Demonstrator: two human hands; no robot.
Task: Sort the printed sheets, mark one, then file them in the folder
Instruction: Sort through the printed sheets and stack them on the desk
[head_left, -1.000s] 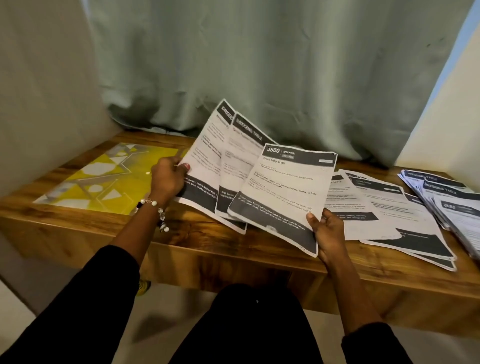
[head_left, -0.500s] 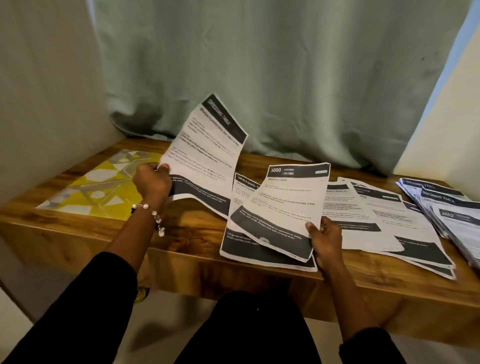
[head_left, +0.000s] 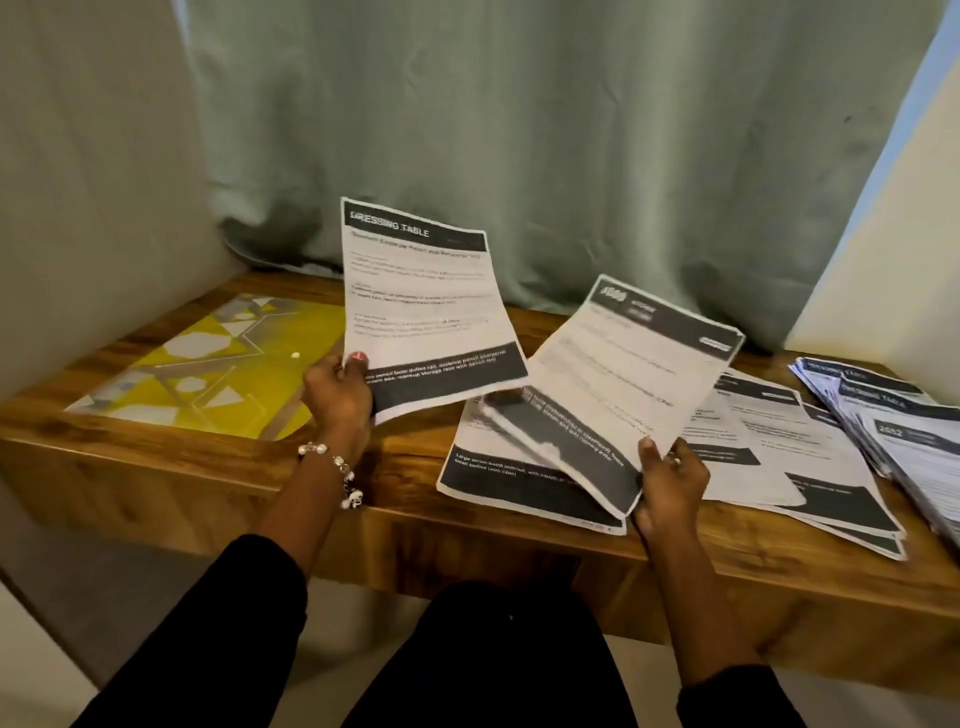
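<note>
left hand (head_left: 337, 395) pinches our "DRESSING TABLE" sheet (head_left: 421, 306), upright above wooden desk (head_left: 208, 467) | right hand (head_left: 670, 483) grips tilted kitchen sheet (head_left: 618, 384) over flat sheet (head_left: 519, 483) | yellow folder (head_left: 208, 374) lies desk-left | sheet stacks (head_left: 857, 441) right

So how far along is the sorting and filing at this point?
Still in the sorting stage. Done: some sheets already lie in spread piles on the desk, at right and far right. In hand: the left hand holds up a "Dressing Table" sheet; the right hand holds another sheet over one lying flat. Left: marking, with no pen visible, and filing; the yellow folder lies closed.
</note>
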